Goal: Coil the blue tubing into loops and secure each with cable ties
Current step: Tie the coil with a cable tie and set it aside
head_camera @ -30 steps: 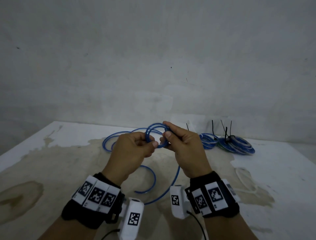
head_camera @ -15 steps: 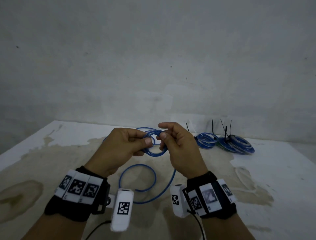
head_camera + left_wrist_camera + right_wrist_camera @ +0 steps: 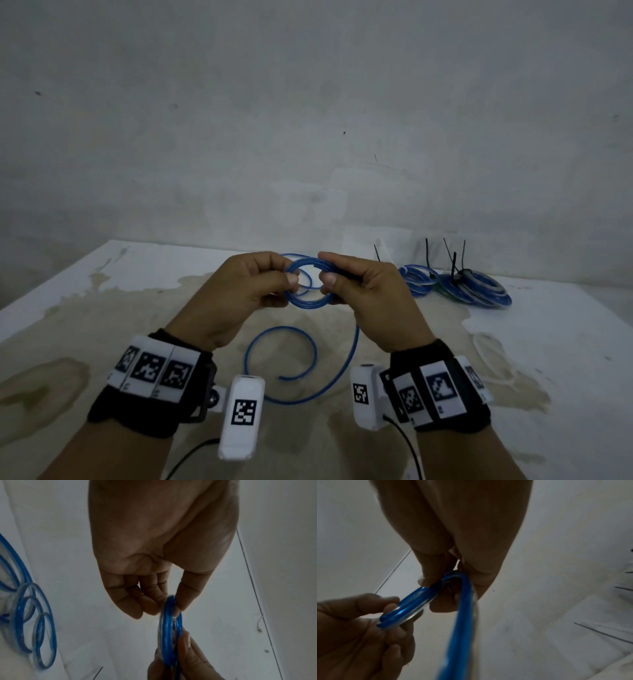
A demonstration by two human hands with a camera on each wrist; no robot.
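Observation:
A small coil of blue tubing [image 3: 310,301] hangs in the air between both hands above the table. My left hand [image 3: 270,284] pinches its left side between thumb and fingers [image 3: 185,599]. My right hand [image 3: 346,284] pinches its right side; the coil [image 3: 409,608] shows there as stacked loops. From the right hand a loose tail of tubing [image 3: 349,359] drops to the table and curls into an open ring [image 3: 308,339] in front of me. More loose tubing [image 3: 41,628] lies on the table in the left wrist view.
Two finished blue coils [image 3: 416,279] [image 3: 476,289] with black cable ties [image 3: 454,270] sticking up lie at the back right near the wall. A pale loose loop [image 3: 489,353] lies on the stained white table [image 3: 102,308] at right.
Both hands have drawn slightly apart and the coil between them has grown wider. The tubing loop at the back left has been pulled in; the loose tail on the table has shortened.

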